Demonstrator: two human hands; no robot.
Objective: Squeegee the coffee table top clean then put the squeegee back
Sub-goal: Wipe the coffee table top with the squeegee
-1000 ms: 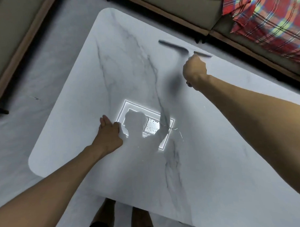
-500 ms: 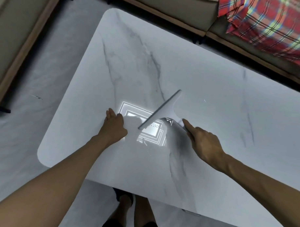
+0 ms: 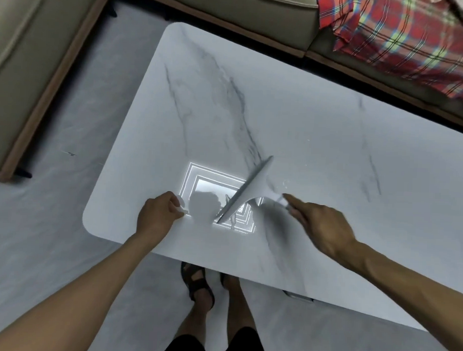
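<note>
A white marble coffee table [image 3: 319, 120] with grey veins fills the middle of the view. My right hand [image 3: 320, 225] grips the handle of a grey squeegee [image 3: 247, 190], whose blade lies diagonally on the top, near the front edge. A bright reflection of a ceiling light sits under the blade. My left hand [image 3: 158, 216] rests on the table near its front left corner, fingers curled, holding nothing that I can see. A few water droplets glint just right of the blade.
A beige sofa [image 3: 231, 7] with a wooden base runs along the far side, with a red plaid blanket [image 3: 403, 37] on it. Another sofa section [image 3: 24, 63] stands at the left. Grey floor surrounds the table. My sandalled feet stand at the front edge.
My right hand pulled the squeegee from the far edge of the table down to the near middle. My left hand's fingers have curled from flat.
</note>
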